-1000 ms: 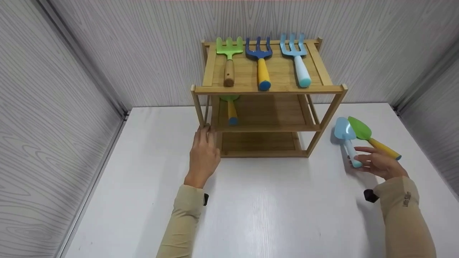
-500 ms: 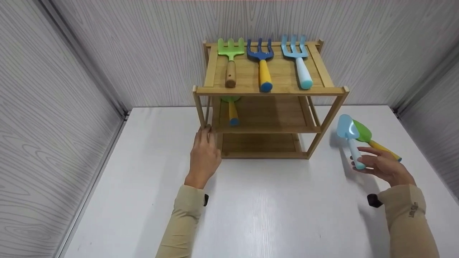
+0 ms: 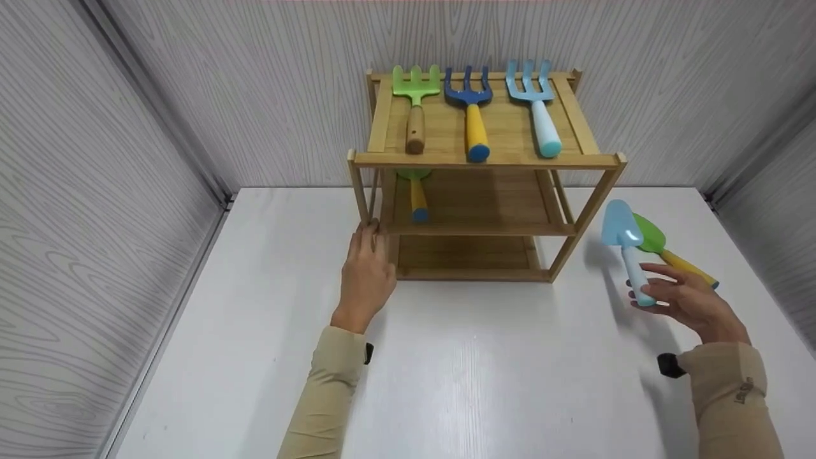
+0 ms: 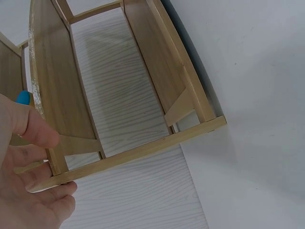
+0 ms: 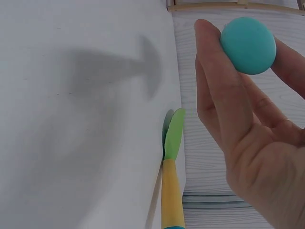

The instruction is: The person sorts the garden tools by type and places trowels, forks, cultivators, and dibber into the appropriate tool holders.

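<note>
In the head view, my right hand (image 3: 692, 303) holds a light blue trowel (image 3: 621, 226) by its pale handle, blade pointing away and raised off the table. Its turquoise end cap (image 5: 249, 46) faces the right wrist camera, between thumb and fingers. Just beyond that hand lies a green trowel (image 3: 650, 234) with a yellow handle. My left hand (image 3: 366, 280) grips the left front post of a wooden shelf rack (image 3: 481, 160). In the left wrist view, thumb and fingers (image 4: 59, 193) go around that post near the middle shelf.
On the top shelf lie a green fork (image 3: 415, 89), a dark blue fork (image 3: 469, 95) and a light blue fork (image 3: 530, 92). The middle shelf bears a yellow-handled green tool (image 3: 417, 197), partly hidden. Grey wood-grain walls (image 3: 293, 95) enclose the white table (image 3: 472, 376).
My right hand has lifted the light blue trowel off the table and drawn it slightly toward me and rightward. My left hand keeps its hold on the rack.
</note>
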`<state>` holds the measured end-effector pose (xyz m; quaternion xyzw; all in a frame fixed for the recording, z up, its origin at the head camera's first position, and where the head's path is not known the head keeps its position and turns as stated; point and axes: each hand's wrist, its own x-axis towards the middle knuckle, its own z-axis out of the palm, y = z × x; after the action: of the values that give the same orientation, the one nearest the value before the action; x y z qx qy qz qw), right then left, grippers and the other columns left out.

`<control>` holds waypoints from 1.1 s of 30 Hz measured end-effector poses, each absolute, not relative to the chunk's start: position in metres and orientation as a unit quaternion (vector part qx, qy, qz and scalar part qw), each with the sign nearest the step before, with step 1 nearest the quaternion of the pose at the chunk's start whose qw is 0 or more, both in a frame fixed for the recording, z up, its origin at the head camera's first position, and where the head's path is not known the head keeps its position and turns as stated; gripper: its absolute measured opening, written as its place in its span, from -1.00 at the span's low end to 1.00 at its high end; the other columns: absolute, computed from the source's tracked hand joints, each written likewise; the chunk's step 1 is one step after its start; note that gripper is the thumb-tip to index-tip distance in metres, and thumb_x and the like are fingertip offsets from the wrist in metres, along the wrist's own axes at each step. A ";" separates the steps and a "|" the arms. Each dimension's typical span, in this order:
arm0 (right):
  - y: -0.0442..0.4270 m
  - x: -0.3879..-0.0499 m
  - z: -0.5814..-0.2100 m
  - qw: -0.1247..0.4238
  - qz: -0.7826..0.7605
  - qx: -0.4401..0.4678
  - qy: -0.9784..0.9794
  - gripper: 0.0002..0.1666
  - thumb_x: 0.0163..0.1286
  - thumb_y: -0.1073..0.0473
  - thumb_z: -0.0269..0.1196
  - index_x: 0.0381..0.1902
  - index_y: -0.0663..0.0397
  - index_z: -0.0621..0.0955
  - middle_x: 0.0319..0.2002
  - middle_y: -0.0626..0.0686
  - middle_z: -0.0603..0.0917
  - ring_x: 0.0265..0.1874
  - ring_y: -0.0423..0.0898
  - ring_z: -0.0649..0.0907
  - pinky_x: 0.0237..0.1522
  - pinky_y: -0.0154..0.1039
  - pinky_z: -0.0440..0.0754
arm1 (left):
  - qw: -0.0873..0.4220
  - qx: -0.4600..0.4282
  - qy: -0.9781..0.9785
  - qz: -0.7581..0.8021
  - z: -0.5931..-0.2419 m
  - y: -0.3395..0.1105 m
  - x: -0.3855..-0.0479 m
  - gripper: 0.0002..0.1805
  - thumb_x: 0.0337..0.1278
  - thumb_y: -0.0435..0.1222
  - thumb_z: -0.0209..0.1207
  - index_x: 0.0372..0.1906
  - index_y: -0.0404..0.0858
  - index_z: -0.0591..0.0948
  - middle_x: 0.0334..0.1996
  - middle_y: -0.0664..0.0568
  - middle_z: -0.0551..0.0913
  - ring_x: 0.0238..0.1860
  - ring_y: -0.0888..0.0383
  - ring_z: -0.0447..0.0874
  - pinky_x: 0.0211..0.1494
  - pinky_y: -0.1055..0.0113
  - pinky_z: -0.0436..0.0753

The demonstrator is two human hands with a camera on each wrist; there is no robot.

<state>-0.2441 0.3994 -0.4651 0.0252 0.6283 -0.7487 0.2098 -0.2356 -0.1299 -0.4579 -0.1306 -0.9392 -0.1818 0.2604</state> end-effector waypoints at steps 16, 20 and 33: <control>0.398 -0.229 -0.469 0.193 -0.764 -0.046 0.614 -0.43 0.46 0.58 0.06 0.14 -0.13 0.66 -0.05 0.10 0.76 -0.11 0.05 0.78 -0.07 -0.08 0.74 | 0.247 -0.121 -0.944 -0.185 -0.457 -0.130 -0.236 -0.35 0.18 -0.53 0.19 0.39 -0.58 0.33 0.33 -0.38 0.37 0.37 -0.36 0.31 0.32 -0.04 0.51; 0.397 -0.227 -0.470 0.185 -0.764 -0.055 0.616 -0.41 0.45 0.60 0.04 0.16 -0.11 0.65 -0.03 0.11 0.76 -0.11 0.05 0.78 -0.08 -0.07 0.74 | 0.257 -0.126 -0.939 -0.191 -0.457 -0.129 -0.235 -0.37 0.17 -0.55 0.17 0.37 -0.60 0.35 0.31 -0.39 0.38 0.35 -0.37 0.33 0.33 -0.07 0.49; 0.399 -0.218 -0.476 0.163 -0.749 -0.097 0.635 -0.35 0.40 0.66 0.01 0.25 -0.02 0.60 -0.01 0.14 0.72 -0.10 0.07 0.77 -0.09 -0.03 0.74 | 0.269 -0.124 -0.934 -0.200 -0.461 -0.128 -0.236 -0.42 0.16 -0.56 0.17 0.31 -0.62 0.39 0.29 -0.38 0.39 0.36 -0.34 0.33 0.33 -0.05 0.49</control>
<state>-0.2180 0.3987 -0.4759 -0.0968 0.6348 -0.7490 0.1633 -0.2363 -0.1277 -0.4605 -0.1242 -0.9339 -0.2003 0.2688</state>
